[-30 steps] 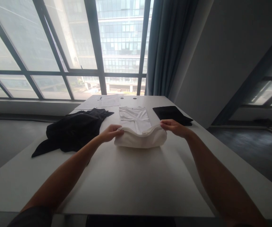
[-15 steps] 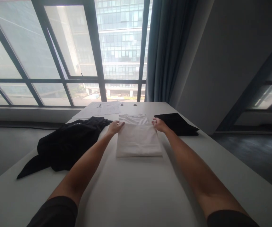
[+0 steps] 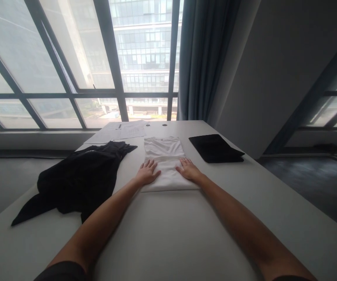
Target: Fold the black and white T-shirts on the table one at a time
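Note:
A white T-shirt lies partly folded on the table, its lower part doubled over toward the neckline at the far end. Flat on the left side of the folded part rests my left hand, fingers spread. My right hand presses on the right side in the same way, its fingers stretched out near the fold's far edge. Neither hand grips the cloth. Left of the shirt is a crumpled black garment. A neatly folded black cloth item lies to the right.
The long white table reaches toward the windows. Several paper sheets lie at its far left, near two round cable holes. Beyond stand a blue-grey curtain and a dark wall on the right.
Both hands have let go of the folded layer's far edge and come nearer, now lying flat on it. That layer has come down onto the shirt. The view has shifted slightly.

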The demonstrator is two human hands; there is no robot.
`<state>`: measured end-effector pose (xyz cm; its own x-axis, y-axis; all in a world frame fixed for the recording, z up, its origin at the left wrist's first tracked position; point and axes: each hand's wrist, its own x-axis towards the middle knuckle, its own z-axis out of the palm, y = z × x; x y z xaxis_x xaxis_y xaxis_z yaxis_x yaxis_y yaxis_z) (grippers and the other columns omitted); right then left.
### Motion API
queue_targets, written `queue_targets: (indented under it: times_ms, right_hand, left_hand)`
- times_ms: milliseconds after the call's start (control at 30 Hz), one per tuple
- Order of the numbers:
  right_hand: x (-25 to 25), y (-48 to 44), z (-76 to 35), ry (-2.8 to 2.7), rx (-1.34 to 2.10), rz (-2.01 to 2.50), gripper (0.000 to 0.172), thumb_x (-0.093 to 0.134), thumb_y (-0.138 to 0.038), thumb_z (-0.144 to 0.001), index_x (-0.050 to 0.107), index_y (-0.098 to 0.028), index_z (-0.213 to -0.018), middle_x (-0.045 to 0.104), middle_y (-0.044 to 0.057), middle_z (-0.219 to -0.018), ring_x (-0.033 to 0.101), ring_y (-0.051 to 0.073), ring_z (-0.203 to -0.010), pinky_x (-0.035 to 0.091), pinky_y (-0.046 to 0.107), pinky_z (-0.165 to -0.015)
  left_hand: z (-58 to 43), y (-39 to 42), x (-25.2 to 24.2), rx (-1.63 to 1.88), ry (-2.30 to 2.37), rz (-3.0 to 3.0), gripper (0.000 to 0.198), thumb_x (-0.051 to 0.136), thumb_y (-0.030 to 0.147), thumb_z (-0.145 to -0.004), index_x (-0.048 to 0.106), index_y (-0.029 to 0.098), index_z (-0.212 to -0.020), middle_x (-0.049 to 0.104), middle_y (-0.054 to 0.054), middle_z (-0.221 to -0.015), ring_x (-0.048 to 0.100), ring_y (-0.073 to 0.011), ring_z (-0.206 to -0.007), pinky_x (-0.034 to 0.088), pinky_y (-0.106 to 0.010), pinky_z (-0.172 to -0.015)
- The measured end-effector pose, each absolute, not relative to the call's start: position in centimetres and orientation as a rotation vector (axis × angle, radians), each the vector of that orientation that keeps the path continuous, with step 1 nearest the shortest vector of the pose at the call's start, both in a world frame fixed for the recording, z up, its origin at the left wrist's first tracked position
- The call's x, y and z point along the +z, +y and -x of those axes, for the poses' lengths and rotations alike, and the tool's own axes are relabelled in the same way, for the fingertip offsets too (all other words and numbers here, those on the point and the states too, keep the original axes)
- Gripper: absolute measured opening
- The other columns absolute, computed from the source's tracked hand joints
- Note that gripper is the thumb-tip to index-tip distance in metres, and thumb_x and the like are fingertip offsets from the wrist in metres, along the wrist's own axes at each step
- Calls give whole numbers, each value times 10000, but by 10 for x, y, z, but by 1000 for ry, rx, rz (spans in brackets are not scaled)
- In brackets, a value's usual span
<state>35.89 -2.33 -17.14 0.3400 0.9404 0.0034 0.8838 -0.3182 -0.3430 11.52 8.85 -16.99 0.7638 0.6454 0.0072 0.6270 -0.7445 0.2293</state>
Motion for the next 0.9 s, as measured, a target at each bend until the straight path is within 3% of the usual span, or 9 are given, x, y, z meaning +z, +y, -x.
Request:
queue_targets:
  times_ms: [133, 233, 333, 400, 500, 600, 767, 900]
  right_hand:
    - [-167, -22, -367, -1395, 156, 2373, 778, 538, -563, -907, 403, -86, -1507, 416, 254, -1519, 362, 397, -1427, 294, 501, -1158]
    - [-164, -18, -377, -1216, 109, 2254, 788, 693, -447, -793, 443, -112, -1461, 606, 221, -1312, 570, 352, -1234, 437, 438, -1047]
    - [-165, -14, -388, -1028, 209, 2089, 795, 736, -334, -724, 449, -129, -1437, 702, 136, -1097, 678, 269, -1005, 520, 353, -901]
    - [-165, -12, -393, -920, 289, 2040, 745, 765, -341, -690, 517, -123, -1359, 712, 112, -1025, 691, 248, -912, 534, 326, -814]
    - [-164, -14, -394, -908, 386, 2059, 457, 781, -332, -664, 660, -120, -1051, 705, 91, -914, 678, 227, -827, 512, 298, -743]
    - [-156, -18, -386, -990, 307, 2029, 187, 728, -305, -696, 623, -169, -771, 664, 49, -794, 633, 194, -781, 482, 280, -727]
    - [-131, -23, -379, -1059, 598, 1430, 298, 671, -462, -751, 542, -209, -843, 622, -10, -736, 583, 156, -675, 491, 274, -662]
    - [-120, -10, -389, -1038, 697, 1187, 399, 642, -521, -779, 546, -209, -1007, 680, 13, -837, 638, 179, -729, 525, 303, -697]
  left_hand:
    - [-114, 104, -172, 233, 1300, -2592, 760, 349, 630, -958, 345, 150, -1547, 185, -162, -1653, 142, -345, -1530, 183, -533, -1202]
    - [-114, 121, -168, 432, 1410, -2479, 713, 531, 526, -907, 425, 144, -1499, 445, -205, -1528, 396, -357, -1422, 323, -485, -1138]
    - [-114, 135, -163, 620, 1343, -2315, 693, 675, 339, -813, 499, 141, -1454, 667, -159, -1281, 624, -273, -1169, 460, -347, -991]
    - [-115, 139, -162, 693, 1325, -2212, 613, 685, 242, -786, 584, 122, -1380, 732, -117, -1110, 676, -229, -1015, 480, -292, -917]
    - [-116, 138, -164, 765, 1330, -2149, 338, 660, 181, -787, 734, 120, -1111, 747, -94, -929, 676, -221, -900, 474, -294, -878]
    - [-116, 134, -164, 944, 1266, -2029, 108, 644, 181, -779, 719, 144, -848, 728, -92, -878, 656, -222, -888, 471, -300, -849]
    - [-108, 132, -147, 1097, 797, -1478, 165, 589, 300, -795, 617, 163, -883, 624, -2, -684, 572, -153, -611, 458, -248, -590]
    - [-105, 140, -142, 1134, 553, -1257, 256, 644, 314, -752, 595, 152, -945, 610, 17, -685, 559, -118, -567, 472, -228, -572]
